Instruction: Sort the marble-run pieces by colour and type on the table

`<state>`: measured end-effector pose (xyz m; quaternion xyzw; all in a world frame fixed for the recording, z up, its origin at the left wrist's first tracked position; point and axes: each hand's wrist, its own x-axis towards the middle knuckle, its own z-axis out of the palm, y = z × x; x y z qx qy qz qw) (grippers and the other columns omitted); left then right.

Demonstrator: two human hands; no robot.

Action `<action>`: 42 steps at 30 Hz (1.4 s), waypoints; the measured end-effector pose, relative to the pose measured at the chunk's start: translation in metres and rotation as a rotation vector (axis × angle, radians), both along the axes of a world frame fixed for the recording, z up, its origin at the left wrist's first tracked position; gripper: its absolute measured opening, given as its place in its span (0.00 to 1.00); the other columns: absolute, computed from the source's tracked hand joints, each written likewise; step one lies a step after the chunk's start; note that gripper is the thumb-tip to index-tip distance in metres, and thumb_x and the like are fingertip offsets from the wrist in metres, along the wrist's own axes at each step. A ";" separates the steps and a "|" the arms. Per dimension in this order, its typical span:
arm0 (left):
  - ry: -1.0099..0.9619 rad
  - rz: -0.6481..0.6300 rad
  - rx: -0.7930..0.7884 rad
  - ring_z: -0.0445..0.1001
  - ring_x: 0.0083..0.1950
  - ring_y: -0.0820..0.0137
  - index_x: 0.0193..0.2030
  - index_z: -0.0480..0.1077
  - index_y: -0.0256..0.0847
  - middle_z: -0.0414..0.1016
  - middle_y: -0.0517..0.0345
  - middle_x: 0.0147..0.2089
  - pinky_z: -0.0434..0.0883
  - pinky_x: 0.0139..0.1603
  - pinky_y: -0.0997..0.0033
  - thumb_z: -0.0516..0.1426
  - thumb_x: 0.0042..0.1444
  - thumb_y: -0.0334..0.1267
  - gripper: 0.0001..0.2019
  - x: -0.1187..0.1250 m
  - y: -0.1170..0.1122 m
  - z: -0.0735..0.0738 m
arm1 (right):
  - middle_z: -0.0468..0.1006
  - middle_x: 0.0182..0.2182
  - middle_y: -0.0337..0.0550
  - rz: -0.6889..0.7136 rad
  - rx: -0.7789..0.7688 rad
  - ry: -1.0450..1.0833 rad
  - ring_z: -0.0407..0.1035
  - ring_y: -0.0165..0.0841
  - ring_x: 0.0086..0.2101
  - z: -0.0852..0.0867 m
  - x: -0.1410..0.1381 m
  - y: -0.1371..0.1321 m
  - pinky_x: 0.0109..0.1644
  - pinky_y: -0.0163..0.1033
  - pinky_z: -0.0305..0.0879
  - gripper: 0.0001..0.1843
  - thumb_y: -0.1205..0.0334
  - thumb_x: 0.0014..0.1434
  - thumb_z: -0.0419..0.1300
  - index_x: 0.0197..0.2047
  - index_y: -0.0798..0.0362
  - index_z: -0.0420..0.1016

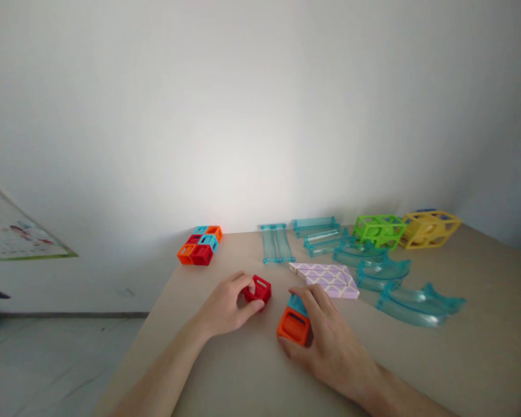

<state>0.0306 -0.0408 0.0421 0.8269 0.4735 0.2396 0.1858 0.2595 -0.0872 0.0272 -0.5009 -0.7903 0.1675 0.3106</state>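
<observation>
My left hand point(226, 307) pinches a red hollow cube point(257, 291) between thumb and fingers on the tan table point(243, 382). My right hand point(330, 339) is closed around an orange cube point(293, 326) joined to a blue cube point(296, 303) behind it. The two hands sit close together near the table's middle front.
A cluster of orange, red and blue cubes point(200, 245) lies at the far left edge. Clear teal track pieces point(278, 243) and curved ones point(417, 304) spread right, with a lilac patterned tile point(327, 279), a green cage cube point(378, 230) and a yellow one point(429, 228). A white wall stands behind.
</observation>
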 end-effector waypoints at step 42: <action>0.292 0.538 0.368 0.61 0.66 0.55 0.49 0.68 0.33 0.58 0.38 0.66 0.63 0.65 0.59 0.54 0.53 0.31 0.16 0.002 0.079 -0.045 | 0.65 0.51 0.54 -0.005 -0.060 -0.037 0.64 0.47 0.53 0.002 -0.001 0.000 0.58 0.54 0.64 0.32 0.59 0.51 0.62 0.58 0.53 0.62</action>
